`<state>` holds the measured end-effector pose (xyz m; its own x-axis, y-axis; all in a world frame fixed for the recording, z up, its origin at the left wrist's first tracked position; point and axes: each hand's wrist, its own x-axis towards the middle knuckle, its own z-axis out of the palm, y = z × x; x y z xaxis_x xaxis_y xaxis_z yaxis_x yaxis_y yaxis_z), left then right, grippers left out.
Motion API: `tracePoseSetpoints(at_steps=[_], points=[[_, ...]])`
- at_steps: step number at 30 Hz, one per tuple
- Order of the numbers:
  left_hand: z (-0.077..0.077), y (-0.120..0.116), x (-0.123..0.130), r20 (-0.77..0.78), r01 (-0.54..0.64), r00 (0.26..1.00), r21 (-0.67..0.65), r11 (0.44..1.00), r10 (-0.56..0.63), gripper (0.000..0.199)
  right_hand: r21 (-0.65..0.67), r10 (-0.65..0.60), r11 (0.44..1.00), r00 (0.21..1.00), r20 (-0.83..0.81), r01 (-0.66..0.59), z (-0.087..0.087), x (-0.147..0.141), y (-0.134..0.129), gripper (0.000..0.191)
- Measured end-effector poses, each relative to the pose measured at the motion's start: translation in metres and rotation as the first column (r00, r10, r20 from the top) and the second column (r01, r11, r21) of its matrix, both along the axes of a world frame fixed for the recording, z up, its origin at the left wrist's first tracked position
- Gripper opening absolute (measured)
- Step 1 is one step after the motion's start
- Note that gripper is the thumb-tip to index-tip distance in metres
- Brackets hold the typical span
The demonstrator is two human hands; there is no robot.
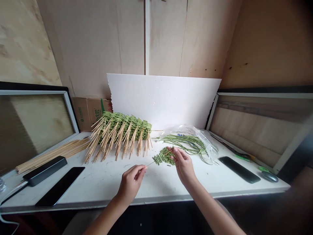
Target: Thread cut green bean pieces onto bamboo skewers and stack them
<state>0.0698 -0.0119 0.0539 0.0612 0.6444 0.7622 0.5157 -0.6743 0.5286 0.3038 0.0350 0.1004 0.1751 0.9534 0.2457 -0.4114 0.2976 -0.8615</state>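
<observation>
My left hand pinches the lower end of a thin bamboo skewer and holds it slanted up to the right. Several short cut pieces of green bean are threaded side by side along it. At the skewer's upper end, my right hand is closed with thumb and forefinger on what looks like a bean piece; the fingertips partly hide it. Just behind and below lies a small pile of cut bean pieces on the white table.
Finished bean skewers are stacked at back left, sticks facing me. Bare skewers, a black box and a black slab lie left. Long beans in a plastic bag, a phone and a mouse are right.
</observation>
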Motion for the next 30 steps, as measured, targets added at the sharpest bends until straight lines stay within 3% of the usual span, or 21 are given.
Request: tracePoseSetpoints(at_steps=[9, 15, 18, 24, 30], points=[[0.004, -0.008, 0.008, -0.007, -0.032, 0.999, 0.034, 0.999, 0.032, 0.012, -0.013, 0.092, 0.996, 0.995, 0.027, -0.092, -0.023, -0.026, -0.013, 0.024], [0.006, -0.006, 0.005, -0.002, -0.041, 0.999, 0.049, 0.998, 0.041, 0.012, -0.043, 0.094, 0.995, 0.996, 0.01, -0.094, -0.019, -0.022, -0.012, 0.031], [0.006, -0.003, 0.004, 0.015, -0.06, 0.998, 0.029, 0.998, 0.059, 0.012, -0.074, 0.11, 0.992, 0.991, 0.079, -0.104, -0.015, -0.017, -0.011, 0.037], [0.002, 0.001, 0.003, 0.028, -0.037, 0.999, -0.04, 0.999, 0.038, 0.015, 0.003, 0.008, 1.0, 0.956, 0.293, -0.009, -0.01, -0.011, -0.01, 0.041], [-0.005, 0.003, 0.006, 0.023, -0.011, 1.0, -0.158, 0.987, 0.015, 0.022, 0.023, -0.039, 0.999, 0.957, 0.289, 0.034, -0.021, -0.011, -0.002, 0.046]])
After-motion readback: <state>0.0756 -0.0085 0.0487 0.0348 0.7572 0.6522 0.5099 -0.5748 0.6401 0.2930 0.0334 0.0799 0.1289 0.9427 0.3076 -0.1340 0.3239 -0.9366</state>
